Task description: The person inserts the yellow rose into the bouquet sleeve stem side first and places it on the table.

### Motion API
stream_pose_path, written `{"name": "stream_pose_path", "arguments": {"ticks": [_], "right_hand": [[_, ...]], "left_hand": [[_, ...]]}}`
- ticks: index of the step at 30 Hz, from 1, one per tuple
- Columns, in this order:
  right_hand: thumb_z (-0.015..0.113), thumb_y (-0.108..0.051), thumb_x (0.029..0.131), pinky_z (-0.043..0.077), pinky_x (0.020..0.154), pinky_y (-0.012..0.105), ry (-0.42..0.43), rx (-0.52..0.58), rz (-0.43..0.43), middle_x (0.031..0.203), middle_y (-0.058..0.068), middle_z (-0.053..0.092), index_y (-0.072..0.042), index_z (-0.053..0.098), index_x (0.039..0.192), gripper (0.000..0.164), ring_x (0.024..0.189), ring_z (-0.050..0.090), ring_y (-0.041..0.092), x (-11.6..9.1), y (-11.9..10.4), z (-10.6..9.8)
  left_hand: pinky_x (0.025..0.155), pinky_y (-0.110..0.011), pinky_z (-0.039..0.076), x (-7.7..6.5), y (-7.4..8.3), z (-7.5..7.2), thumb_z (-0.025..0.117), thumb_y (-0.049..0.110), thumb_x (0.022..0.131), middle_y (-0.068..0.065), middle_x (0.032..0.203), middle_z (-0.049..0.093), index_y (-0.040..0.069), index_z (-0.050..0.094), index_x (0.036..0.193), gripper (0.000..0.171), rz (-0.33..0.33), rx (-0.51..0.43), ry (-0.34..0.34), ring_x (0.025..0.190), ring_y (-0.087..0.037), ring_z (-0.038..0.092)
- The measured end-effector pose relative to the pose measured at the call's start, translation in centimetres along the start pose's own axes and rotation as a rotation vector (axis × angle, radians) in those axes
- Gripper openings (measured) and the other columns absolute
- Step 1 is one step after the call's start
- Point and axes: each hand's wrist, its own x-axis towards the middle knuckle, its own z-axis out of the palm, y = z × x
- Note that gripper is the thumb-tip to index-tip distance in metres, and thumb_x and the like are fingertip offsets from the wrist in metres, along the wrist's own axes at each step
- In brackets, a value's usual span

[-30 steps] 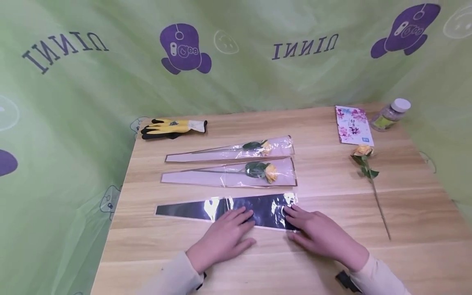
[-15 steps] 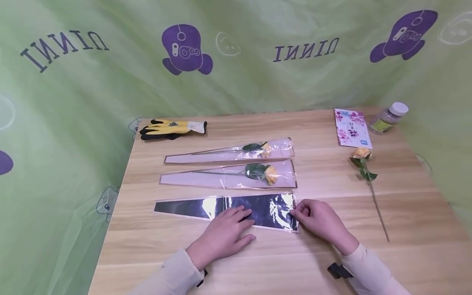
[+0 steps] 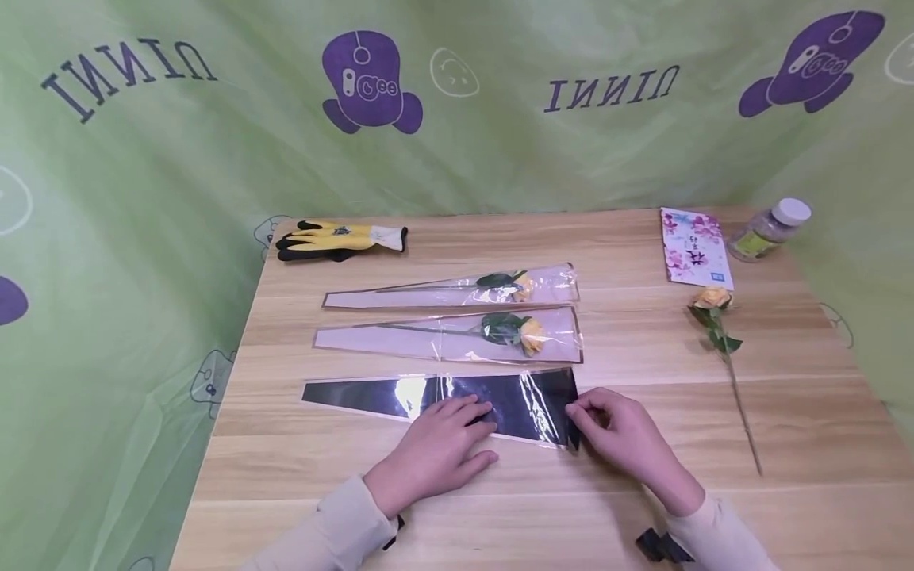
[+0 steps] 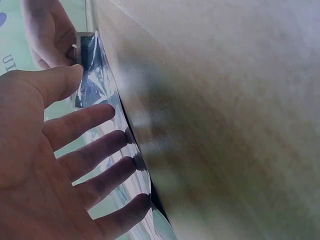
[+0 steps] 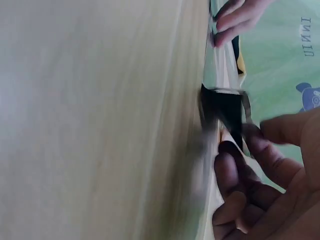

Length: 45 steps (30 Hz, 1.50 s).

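Note:
A long tapered black flower sleeve (image 3: 524, 400) with a clear, shiny front lies nearest me on the table. My left hand (image 3: 437, 448) rests on its lower middle, fingers spread, as the left wrist view also shows. At the wide right end, my right hand (image 3: 627, 434) pinches the sleeve's edge between thumb and forefinger. In the right wrist view the black edge (image 5: 227, 107) stands raised off the table, and a gap shows at the mouth. Two lilac sleeves lie beyond, the nearer sleeve (image 3: 378, 339) and the farther sleeve (image 3: 428, 298), each with a yellow rose inside.
A loose yellow rose (image 3: 714, 300) with its long stem lies at the right. Behind it are a floral-printed packet (image 3: 694, 247) and a clear jar (image 3: 767, 230) with a white lid. Yellow-black work gloves (image 3: 336, 240) lie at the back left. A green curtain (image 3: 485, 166) surrounds the table.
My right hand has gone from lying on the sleeve to pinching its wide right edge, which has lifted and parted. My left hand has stayed in place.

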Motion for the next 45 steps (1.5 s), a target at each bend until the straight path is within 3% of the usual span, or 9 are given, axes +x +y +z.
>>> {"name": "stream_pose_path", "arguments": {"ticks": [6,10,14,19,23,29,33,36,45], "right_hand": [[0.080,-0.009,0.088,0.051,0.056,0.024,0.033,0.020,-0.031,0.078,-0.017,0.064,-0.019,0.076,0.087,0.011,0.064,0.056,0.003,-0.1,-0.2,0.4],[0.084,-0.008,0.084,0.051,0.054,0.022,0.044,0.013,-0.045,0.073,-0.017,0.061,-0.018,0.074,0.086,0.014,0.062,0.055,0.002,-0.3,-0.2,0.6],[0.086,-0.004,0.080,0.052,0.054,0.023,0.085,0.001,-0.103,0.074,-0.017,0.061,-0.016,0.074,0.085,0.018,0.062,0.055,0.002,-0.2,-0.3,0.8],[0.086,-0.003,0.079,0.053,0.055,0.022,0.102,0.004,-0.165,0.077,-0.016,0.062,-0.016,0.072,0.086,0.020,0.065,0.056,0.000,0.0,-0.6,1.6],[0.086,-0.006,0.080,0.054,0.055,0.022,0.103,0.008,-0.211,0.082,-0.016,0.063,-0.018,0.072,0.086,0.020,0.067,0.057,-0.002,0.1,-1.0,2.2],[0.085,-0.005,0.080,0.054,0.056,0.023,0.102,0.021,-0.235,0.084,-0.016,0.064,-0.017,0.072,0.087,0.019,0.068,0.058,-0.002,0.3,-1.4,2.4],[0.086,-0.004,0.080,0.054,0.056,0.023,0.095,0.029,-0.218,0.083,-0.016,0.064,-0.017,0.073,0.087,0.020,0.067,0.058,-0.001,0.2,-1.1,2.1],[0.086,-0.004,0.079,0.054,0.055,0.022,0.096,0.039,-0.203,0.081,-0.018,0.063,-0.018,0.073,0.087,0.021,0.066,0.058,-0.001,0.2,-0.8,2.0],[0.085,-0.006,0.082,0.051,0.054,0.021,0.058,0.083,-0.192,0.079,-0.019,0.062,-0.020,0.073,0.090,0.020,0.064,0.057,0.002,0.1,-0.4,1.5]], "left_hand": [[0.112,-0.047,0.041,0.2,-0.1,0.1,0.055,0.051,0.102,-0.001,0.144,0.057,0.020,0.070,0.131,0.045,-0.002,0.008,0.016,0.137,-0.024,0.047],[0.105,-0.042,0.048,1.0,0.0,0.1,0.059,0.046,0.101,-0.001,0.135,0.064,0.018,0.073,0.124,0.039,0.000,-0.008,0.090,0.126,-0.022,0.057],[0.090,-0.030,0.057,3.4,0.4,-0.1,0.066,0.036,0.098,0.003,0.113,0.071,0.017,0.077,0.112,0.025,0.020,-0.103,0.250,0.103,-0.014,0.066],[0.073,-0.024,0.059,7.0,1.2,-0.3,0.066,0.028,0.098,0.003,0.099,0.070,0.014,0.076,0.106,0.019,0.173,-0.048,0.400,0.088,-0.012,0.066],[0.071,-0.023,0.059,8.5,1.4,0.0,0.065,0.029,0.100,0.006,0.096,0.072,0.015,0.077,0.104,0.019,0.134,-0.121,0.357,0.086,-0.009,0.068],[0.068,-0.020,0.056,8.7,1.3,0.6,0.067,0.025,0.098,0.008,0.088,0.071,0.016,0.077,0.099,0.014,0.053,-0.215,0.268,0.078,-0.005,0.066],[0.068,-0.013,0.054,8.8,1.3,1.0,0.069,0.017,0.096,0.009,0.084,0.071,0.012,0.077,0.095,0.009,-0.065,-0.565,0.180,0.075,0.002,0.063],[0.069,-0.012,0.055,8.8,1.3,1.0,0.072,0.010,0.093,0.009,0.081,0.071,0.009,0.076,0.092,0.005,-0.163,-0.790,0.162,0.073,0.003,0.063],[0.068,-0.017,0.058,8.5,1.4,1.4,0.075,0.009,0.089,0.008,0.080,0.071,0.008,0.075,0.090,0.002,-0.185,-0.871,0.211,0.072,0.000,0.065]]}}
